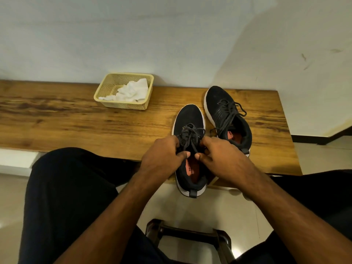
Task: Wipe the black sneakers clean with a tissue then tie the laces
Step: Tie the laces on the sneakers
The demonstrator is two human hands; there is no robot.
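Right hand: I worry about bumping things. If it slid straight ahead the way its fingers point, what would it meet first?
The right hand points up-left across the near sneaker's laces; it would probably meet the left hand first, though depth is unclear.

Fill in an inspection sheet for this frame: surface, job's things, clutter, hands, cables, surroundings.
Surface: wooden bench against a pale wall.
Job's things: near sneaker overhangs the bench's front edge at the heel, its laces being worked; far sneaker beside it, its laces lying in a loose tangle, whether knotted I cannot tell; crumpled tissue lies in the yellow basket.
Clutter: nothing seen.
Hands: left hand and right hand each pinch the near sneaker's laces.
Cables: nothing seen.
Surroundings: tiled floor, dark stool below, the person's dark trousers.
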